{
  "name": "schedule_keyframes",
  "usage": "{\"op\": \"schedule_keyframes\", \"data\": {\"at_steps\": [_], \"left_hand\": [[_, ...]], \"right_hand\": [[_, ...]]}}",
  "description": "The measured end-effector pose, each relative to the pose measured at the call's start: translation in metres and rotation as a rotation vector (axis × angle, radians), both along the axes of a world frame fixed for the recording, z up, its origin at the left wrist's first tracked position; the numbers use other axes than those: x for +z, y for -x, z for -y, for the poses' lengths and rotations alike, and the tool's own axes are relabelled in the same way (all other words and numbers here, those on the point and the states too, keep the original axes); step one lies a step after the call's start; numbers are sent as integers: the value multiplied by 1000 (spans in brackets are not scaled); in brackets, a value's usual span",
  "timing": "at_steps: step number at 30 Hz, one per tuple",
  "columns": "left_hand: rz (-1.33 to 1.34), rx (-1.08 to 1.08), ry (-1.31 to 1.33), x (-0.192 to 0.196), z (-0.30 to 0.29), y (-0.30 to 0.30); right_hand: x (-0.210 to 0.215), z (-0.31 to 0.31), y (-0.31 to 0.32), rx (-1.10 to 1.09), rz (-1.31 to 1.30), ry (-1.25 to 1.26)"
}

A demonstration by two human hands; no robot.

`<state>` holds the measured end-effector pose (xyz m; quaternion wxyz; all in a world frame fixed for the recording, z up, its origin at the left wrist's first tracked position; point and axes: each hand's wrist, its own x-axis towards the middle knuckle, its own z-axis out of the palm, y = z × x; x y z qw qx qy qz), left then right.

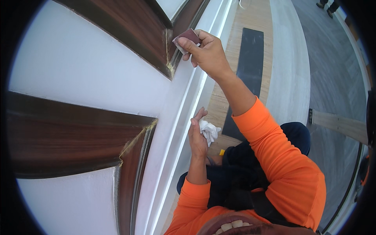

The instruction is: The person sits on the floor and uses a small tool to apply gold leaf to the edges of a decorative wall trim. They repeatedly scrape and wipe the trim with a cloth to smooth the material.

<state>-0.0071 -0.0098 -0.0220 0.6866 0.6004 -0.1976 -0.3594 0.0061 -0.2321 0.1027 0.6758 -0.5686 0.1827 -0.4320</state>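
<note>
**Sanding block pressed at the corner of a dark wood frame**

Head view, all places given from the white door panel (90, 74).

Right hand (207, 53) raised high, just to the right of the panel's upper part. Fingers (188, 44) pinched tight around a small reddish-brown sanding block (187, 38), thumb on the near face, the rest curled behind. Block touching the dark wood frame (133, 35) where two strips meet at a mitred corner, above a streak of yellowish filler (170, 67) along the joint.

Left hand (197, 137) lower down, also right of the panel, beside the white moulding (184, 102) that runs along the panel's edge. Fingers half closed on a crumpled white cloth (209, 131), bunched against the palm, index finger pointing up and apart from the moulding.

Second dark wood frame (62, 137) crossing the panel's lower part, with another filled corner joint (137, 137) at its right end.

Orange sleeves (282, 156) on both forearms, dark trousers under them. Farther right of the panel, pale wood floor (246, 23) with a dark mat (250, 51) lying on it, then grey flooring beyond. Someone else's shoes (327, 4) at the far upper right, well apart from the panel.
</note>
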Motion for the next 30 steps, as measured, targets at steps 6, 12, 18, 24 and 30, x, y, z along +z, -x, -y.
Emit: {"op": "schedule_keyframes", "data": {"at_steps": [6,12,18,24,30], "left_hand": [[17,8,-28,-2,2,-2],[35,19,-28,-3,1,0],[39,9,-21,-8,0,-2],[53,2,-40,-6,0,-2],[60,-1,-51,-3,1,-1]], "right_hand": [[-6,-16,7,173,-193,64],[-8,-27,2,99,-175,99],[-9,-26,-1,58,-153,116],[-4,-21,-2,36,-214,160],[-10,-18,-3,87,-159,239]]}}
